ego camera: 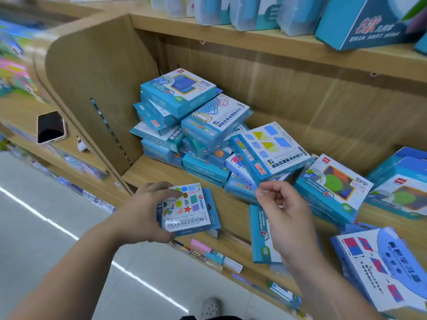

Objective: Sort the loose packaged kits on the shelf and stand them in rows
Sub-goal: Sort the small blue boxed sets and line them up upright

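Note:
Blue and white packaged kits lie in a loose heap (184, 125) on the wooden shelf (161, 172), against its left wall. My left hand (141, 215) grips a flat kit printed with coloured shapes (187, 209) just above the shelf's front part. My right hand (284, 211) is curled at the near edge of a tilted kit with yellow and blue parallelograms (270, 151), fingertips pinching its lower corner. To the right a kit with a green circle (332, 185) leans on others. A further flat kit (261, 236) lies under my right wrist.
Boxes (369, 21) stand on the shelf above. More kits (379, 266) are stacked at the right. A phone (50, 127) lies on the neighbouring shelf to the left. Price tags (217, 255) line the shelf's front edge. The floor and a shoe (211, 308) are below.

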A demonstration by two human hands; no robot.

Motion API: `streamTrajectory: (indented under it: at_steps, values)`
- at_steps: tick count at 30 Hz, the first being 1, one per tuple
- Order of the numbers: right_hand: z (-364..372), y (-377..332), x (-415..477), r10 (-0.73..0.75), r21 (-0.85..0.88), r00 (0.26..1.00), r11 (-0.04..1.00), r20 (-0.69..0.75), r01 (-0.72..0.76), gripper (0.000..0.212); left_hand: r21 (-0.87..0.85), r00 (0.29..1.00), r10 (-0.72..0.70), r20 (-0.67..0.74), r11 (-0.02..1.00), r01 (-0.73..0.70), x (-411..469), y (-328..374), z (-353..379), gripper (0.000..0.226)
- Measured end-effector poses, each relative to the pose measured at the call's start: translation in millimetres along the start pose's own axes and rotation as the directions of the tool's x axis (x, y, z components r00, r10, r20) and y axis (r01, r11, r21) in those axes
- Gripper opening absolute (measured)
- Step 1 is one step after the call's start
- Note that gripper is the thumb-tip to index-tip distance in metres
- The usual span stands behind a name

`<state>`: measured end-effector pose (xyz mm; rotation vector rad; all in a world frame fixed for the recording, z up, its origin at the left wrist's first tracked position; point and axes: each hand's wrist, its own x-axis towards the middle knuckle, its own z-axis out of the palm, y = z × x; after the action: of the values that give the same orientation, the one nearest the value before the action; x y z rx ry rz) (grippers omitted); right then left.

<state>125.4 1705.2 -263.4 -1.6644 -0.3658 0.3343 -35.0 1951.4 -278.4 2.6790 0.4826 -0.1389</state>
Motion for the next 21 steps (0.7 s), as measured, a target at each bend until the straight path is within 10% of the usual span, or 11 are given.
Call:
streamTrajectory:
  at_steps: [10, 21]
  values:
    - [-24, 3, 5, -0.042, -0.106, 0.995, 0.994, -0.093, 0.032, 0.008, 0.076, 0.969, 0.187, 0.159, 0.977, -0.201, 53, -7, 2, 0.096]
    - [-70, 1, 16, -0.222, -0.460, 0.914, 0.887, -0.339, 0.045, 0.009, 0.153, 0.941, 0.323, -0.096, 0.939, -0.307, 46, 9, -7, 0.073]
